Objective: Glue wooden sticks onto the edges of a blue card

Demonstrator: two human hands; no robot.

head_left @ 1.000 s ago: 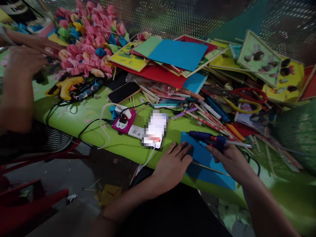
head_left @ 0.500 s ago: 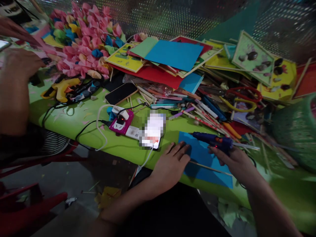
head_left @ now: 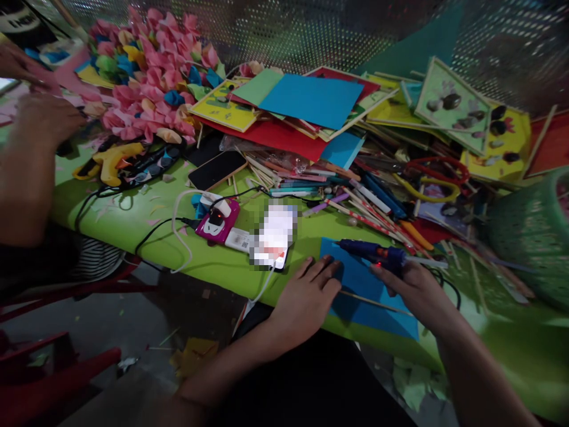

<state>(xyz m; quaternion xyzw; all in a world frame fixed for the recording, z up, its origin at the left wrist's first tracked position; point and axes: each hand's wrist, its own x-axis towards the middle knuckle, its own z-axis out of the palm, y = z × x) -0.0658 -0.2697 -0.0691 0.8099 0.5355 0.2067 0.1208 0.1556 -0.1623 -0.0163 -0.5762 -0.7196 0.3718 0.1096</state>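
A blue hot glue gun [head_left: 365, 251] with a small red light is in my right hand [head_left: 422, 292], its fingers wrapped round the handle. The nozzle points left, above the upper edge of a blue sheet of paper [head_left: 362, 276]. A clear glue stick [head_left: 429, 261] pokes out of the gun's rear. My left hand [head_left: 306, 296] lies flat with fingers spread on the sheet's left part. Across the sheet runs a thin wooden stick [head_left: 377, 303], its left end beside my left thumb. Whether the thumb presses on it I cannot tell.
Left of my hand lie a lit phone [head_left: 275, 234] and a magenta power strip [head_left: 217, 222] with cables. Behind are pens, sticks, coloured cards [head_left: 311, 98] and pink paper petals [head_left: 153, 77]. A green basket [head_left: 533, 237] stands right. Another person's hand [head_left: 48, 118] works at left.
My right hand has shifted slightly left with the glue gun. My left hand stays where it was. The other person's hand at the left has moved a little.
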